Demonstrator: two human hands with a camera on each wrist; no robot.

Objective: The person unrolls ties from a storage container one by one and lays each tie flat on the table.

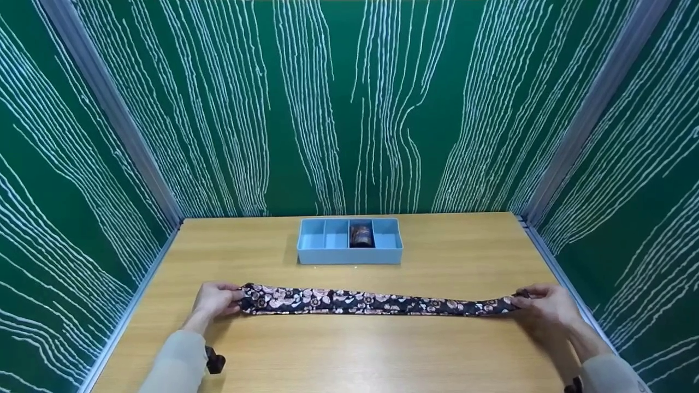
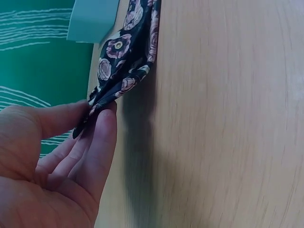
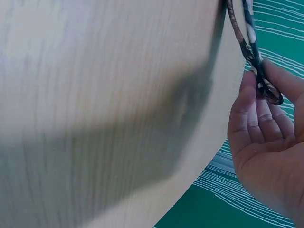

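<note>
A dark necktie (image 1: 371, 303) with a pink and white floral print stretches sideways between my two hands, wider at the left and narrower at the right. My left hand (image 1: 217, 299) pinches its wide end between thumb and fingers; the left wrist view shows the cloth (image 2: 118, 59) gathered at the fingertips. At the other end, my right hand (image 1: 549, 303) pinches the narrow part. There the cloth (image 3: 251, 50) appears doubled, with a small loop past the thumb in the right wrist view. Shadows on the tabletop show both hands slightly raised.
Behind the necktie, a light blue box (image 1: 349, 256) with several compartments stands on the wooden table (image 1: 338, 355). A dark rolled item (image 1: 361, 236) sits in its third compartment from the left. Green walls (image 1: 371, 109) with white lines enclose the table at the back and sides.
</note>
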